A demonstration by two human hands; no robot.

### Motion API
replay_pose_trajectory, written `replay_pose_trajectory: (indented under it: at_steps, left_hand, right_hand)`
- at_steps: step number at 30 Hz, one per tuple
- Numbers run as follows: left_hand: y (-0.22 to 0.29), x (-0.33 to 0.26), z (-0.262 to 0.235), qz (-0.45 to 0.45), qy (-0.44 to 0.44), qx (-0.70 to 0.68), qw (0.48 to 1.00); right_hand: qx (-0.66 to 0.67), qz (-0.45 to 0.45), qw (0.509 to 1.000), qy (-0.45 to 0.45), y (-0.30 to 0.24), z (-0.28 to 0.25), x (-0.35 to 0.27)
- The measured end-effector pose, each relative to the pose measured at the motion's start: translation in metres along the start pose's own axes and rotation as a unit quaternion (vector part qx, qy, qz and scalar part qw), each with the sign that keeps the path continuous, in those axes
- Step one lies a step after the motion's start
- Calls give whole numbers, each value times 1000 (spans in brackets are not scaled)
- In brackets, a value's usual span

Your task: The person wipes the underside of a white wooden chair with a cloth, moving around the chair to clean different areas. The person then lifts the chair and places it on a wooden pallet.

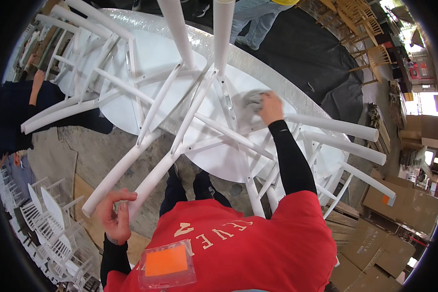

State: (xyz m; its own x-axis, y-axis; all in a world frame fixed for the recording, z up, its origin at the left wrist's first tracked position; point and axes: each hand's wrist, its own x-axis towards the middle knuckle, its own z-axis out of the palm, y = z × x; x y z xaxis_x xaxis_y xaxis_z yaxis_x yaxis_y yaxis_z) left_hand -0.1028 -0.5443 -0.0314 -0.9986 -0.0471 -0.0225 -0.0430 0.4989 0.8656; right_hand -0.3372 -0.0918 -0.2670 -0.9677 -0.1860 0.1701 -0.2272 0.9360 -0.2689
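Note:
My right hand (270, 110) is closed on a crumpled grey cloth (253, 100), pressed to the underside of an upturned white round tabletop (207, 141). Motion blurs the cloth. My left hand (116, 214) is low on the left, its fingers curled against the end of a white table leg (153, 181). Thumb and forefinger lie close to that leg's tip. A second white leg (117, 176) runs alongside it. Thin white crossbars (233, 134) and a metal bracket (228, 102) join the legs to the top.
More upturned white tabletops (124, 102) lie beside it on a plastic-covered surface (282, 82). Legs (340, 127) stick out on several sides. Another person's hand (37, 80) is at the far left; a person in jeans (258, 19) stands beyond. White chairs (53, 228) and cardboard boxes (374, 243) flank me.

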Motion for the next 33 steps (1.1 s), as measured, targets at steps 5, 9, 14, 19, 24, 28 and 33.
replay_pose_trajectory:
  at_steps: [5,9,14,19,24,28,33]
  left_hand:
    - [-4,3,1,16,10,-31,999]
    - [-4,3,-1,21,0,-50,999]
    - [-4,5,-7,42,-6,-15,999]
    - [-6,2,-3,35,1,-33,999]
    - [0,4,3,9,20,-41,999]
    - [-5,-2,2,4,13,-49,999]
    - [-3,-11,0,-79,11,-119,990]
  right_hand:
    - [-191,215,948,-137,4,12,-48]
    - [16,180,970,-161,-33,46,-55]
    - [163,185,933,-263,0,22,-50]
    - [-130,182,973,-55,30,-3,-53]
    - [128,127,965,-190,-1,34,-83]
    - [223,110,928,-277,-2,25,-33]
    - [416,144,898,-2,-30,53,47]
